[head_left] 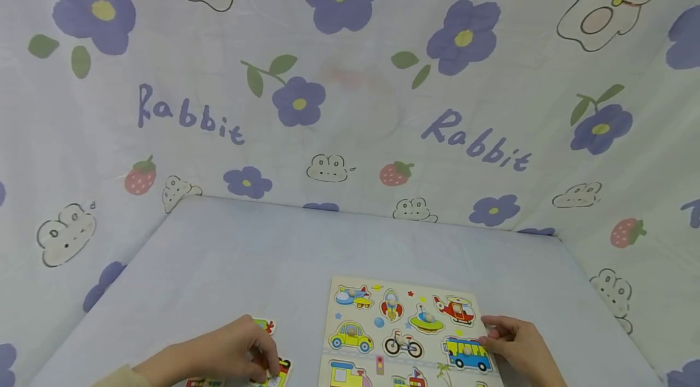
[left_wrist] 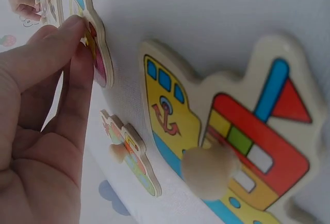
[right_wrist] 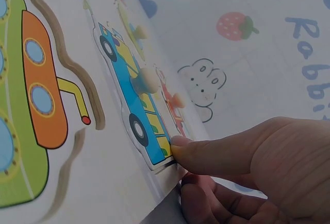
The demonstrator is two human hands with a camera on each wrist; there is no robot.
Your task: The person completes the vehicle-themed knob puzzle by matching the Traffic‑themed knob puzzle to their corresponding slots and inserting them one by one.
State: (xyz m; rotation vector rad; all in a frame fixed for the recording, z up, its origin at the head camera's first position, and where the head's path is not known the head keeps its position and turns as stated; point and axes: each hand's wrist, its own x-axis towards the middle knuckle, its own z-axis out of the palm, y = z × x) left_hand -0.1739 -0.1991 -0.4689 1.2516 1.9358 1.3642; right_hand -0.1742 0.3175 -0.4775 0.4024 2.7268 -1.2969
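Note:
My left hand (head_left: 232,350) is at the lower left, its thumb and fingertips pinching a colourful wooden puzzle piece (left_wrist: 99,54) that the fingers partly cover. Close by lies a ship piece (left_wrist: 175,100) with a round wooden knob. Beyond it is a smaller, mostly green piece (left_wrist: 136,162), also knobbed. On the right, my right hand (head_left: 516,344) grips the edge of the puzzle board (head_left: 377,287). Its thumb (right_wrist: 206,154) lies on top beside the blue and yellow bus (right_wrist: 135,98), with the other fingers curled at the board's side.
The board carries a plane (head_left: 352,296), a rocket (head_left: 391,307), a helicopter (head_left: 459,312), a car (head_left: 350,338) and a bicycle (head_left: 403,345). A white-covered table (head_left: 246,259) lies below. Patterned cloth walls (head_left: 355,132) rise behind it and along the sides.

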